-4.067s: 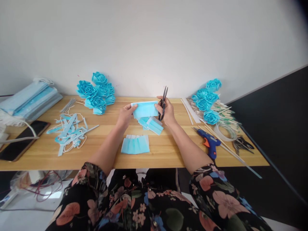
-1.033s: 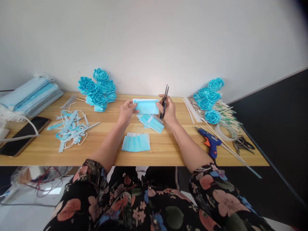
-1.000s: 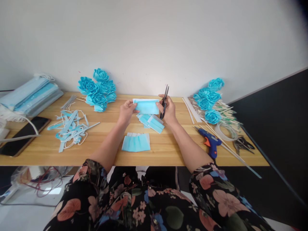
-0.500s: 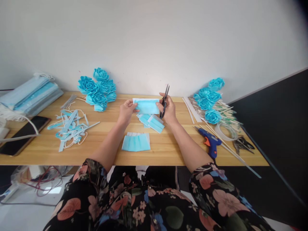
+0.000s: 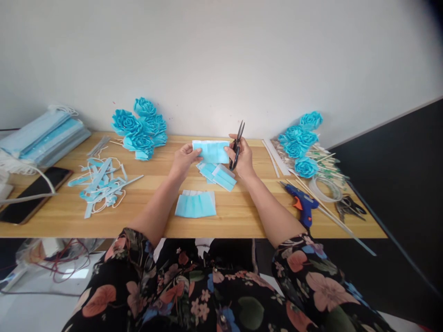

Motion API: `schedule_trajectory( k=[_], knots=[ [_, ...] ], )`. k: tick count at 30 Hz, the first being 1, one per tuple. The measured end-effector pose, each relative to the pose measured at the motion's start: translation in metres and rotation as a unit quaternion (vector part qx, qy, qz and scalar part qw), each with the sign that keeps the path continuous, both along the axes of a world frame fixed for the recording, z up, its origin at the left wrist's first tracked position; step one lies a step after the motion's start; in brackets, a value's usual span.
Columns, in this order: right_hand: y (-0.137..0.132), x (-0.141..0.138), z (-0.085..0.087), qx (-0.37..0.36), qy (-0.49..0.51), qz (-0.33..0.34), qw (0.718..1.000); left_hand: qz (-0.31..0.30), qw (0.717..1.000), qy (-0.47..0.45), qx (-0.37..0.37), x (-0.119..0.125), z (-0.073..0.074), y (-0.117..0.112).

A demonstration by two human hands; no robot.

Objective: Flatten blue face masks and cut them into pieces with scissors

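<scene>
A light-blue rectangle of face mask fabric (image 5: pixel 212 151) is stretched flat between my two hands, above the table. My left hand (image 5: pixel 185 160) pinches its left edge between thumb and fingers. With thumb and fingers my right hand (image 5: pixel 243 157) grips the right edge, and it also holds black scissors (image 5: pixel 236 150), blades pointing up. Below the held fabric lie several smaller folded blue pieces (image 5: pixel 223 177). Nearer to me, another cut mask piece (image 5: pixel 195 204) lies flat on the wooden table (image 5: pixel 242 216).
At left are stacked masks (image 5: pixel 44 133), a phone (image 5: pixel 32 196) and a heap of trimmed strips (image 5: pixel 102 182). Blue fabric roses (image 5: pixel 143 127) stand behind; more roses (image 5: pixel 301 138) lie at right near a blue glue gun (image 5: pixel 302 203), a tape roll (image 5: pixel 325 190) and pliers (image 5: pixel 349 208).
The held mask fabric and my left hand have shifted slightly to the right, and the fabric looks a little less taut. My right hand and the scissors have hardly moved.
</scene>
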State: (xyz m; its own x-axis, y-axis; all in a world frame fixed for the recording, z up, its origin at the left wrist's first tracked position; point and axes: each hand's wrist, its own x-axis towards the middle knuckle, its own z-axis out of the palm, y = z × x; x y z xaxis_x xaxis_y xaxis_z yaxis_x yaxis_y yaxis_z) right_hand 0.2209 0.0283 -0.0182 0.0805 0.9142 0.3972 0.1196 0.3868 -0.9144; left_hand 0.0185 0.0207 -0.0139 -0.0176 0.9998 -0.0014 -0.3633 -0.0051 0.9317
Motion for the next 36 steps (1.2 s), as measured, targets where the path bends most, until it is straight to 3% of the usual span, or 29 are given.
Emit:
schedule_trajectory(
  k=[8, 18, 28, 31, 33, 36],
  knots=[
    [-0.002, -0.002, 0.000, -0.003, 0.027, 0.011, 1.000, 0.037, 0.999, 0.018, -0.001, 0.000, -0.001, 0.001],
    [-0.004, -0.003, 0.002, 0.000, 0.050, 0.006, 0.999, 0.032, 0.999, 0.030, -0.005, 0.000, 0.001, 0.001],
    [-0.007, -0.005, 0.007, 0.011, 0.023, 0.004, 1.000, 0.061, 0.990, 0.122, 0.021, -0.006, -0.008, 0.006],
    [-0.011, -0.006, 0.012, 0.011, 0.004, 0.018, 1.000, 0.132, 0.959, 0.232, 0.098, -0.009, -0.002, 0.005],
    [-0.016, -0.008, 0.015, 0.019, -0.028, 0.034, 0.999, 0.170, 0.905, 0.338, 0.196, -0.009, 0.005, 0.002],
    [-0.022, -0.011, 0.017, 0.037, -0.082, 0.074, 0.993, 0.131, 0.832, 0.442, 0.307, -0.005, 0.013, -0.005]
  ],
)
